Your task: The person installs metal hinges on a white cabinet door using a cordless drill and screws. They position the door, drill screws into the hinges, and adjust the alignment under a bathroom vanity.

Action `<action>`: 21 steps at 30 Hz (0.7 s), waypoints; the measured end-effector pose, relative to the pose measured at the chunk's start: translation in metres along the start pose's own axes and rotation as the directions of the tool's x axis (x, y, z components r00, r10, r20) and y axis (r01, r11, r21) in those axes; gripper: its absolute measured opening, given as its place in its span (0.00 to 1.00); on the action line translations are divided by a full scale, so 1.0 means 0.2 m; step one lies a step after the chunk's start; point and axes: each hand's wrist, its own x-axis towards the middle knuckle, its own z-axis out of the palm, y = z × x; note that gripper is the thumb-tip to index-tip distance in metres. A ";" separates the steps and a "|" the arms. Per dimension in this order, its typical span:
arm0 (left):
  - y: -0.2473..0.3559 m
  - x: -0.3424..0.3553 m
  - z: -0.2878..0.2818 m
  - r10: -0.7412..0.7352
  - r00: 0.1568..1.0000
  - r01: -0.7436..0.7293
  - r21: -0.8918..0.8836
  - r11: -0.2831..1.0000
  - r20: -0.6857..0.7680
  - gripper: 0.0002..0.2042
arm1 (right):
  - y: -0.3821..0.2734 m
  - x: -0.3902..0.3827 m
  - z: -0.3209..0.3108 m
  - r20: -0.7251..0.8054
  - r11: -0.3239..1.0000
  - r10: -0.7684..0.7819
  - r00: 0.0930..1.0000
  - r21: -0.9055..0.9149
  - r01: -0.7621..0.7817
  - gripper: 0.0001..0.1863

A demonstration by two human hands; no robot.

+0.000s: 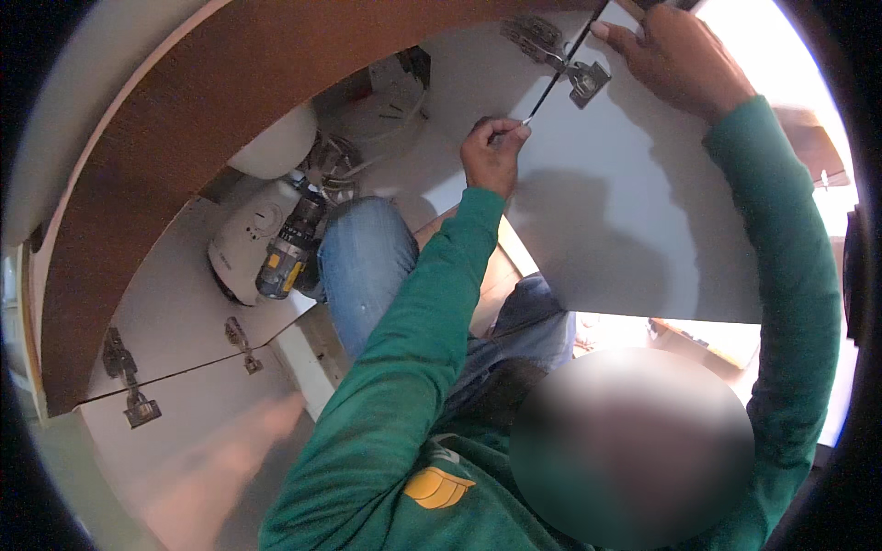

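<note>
A white panel (634,211) fills the upper right, crossed by a narrow dark line, with a metal hinge (588,83) over that line. My left hand (493,156) pinches at the line's lower end, on a small pale item too small to name. My right hand (680,60) is curled at the top end, thumb by the line, fingertips partly hidden on something brown at the frame's edge.
A brown curved-looking board (119,184) arches over the left. Below it are a white appliance (234,239), a cordless drill (289,253), coiled cables (335,165) and two more hinges (133,386) (243,344). My jeans-clad knee (363,248) is beside the drill.
</note>
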 end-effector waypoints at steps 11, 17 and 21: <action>0.04 -0.06 -0.02 -0.045 0.995 0.044 -0.014 0.999 -0.086 0.14 | -0.09 -0.02 -0.07 -0.182 0.993 -0.121 0.976 -0.020 0.120 0.35; -0.24 -0.48 0.05 0.026 0.935 0.033 0.158 0.987 -0.354 0.19 | -0.04 0.01 0.03 -0.138 0.997 -0.019 0.990 0.074 0.030 0.36; -0.22 -0.56 0.03 0.020 0.957 0.052 0.236 0.970 -0.290 0.19 | 0.00 0.02 0.00 -0.061 1.000 -0.025 0.998 0.016 0.026 0.36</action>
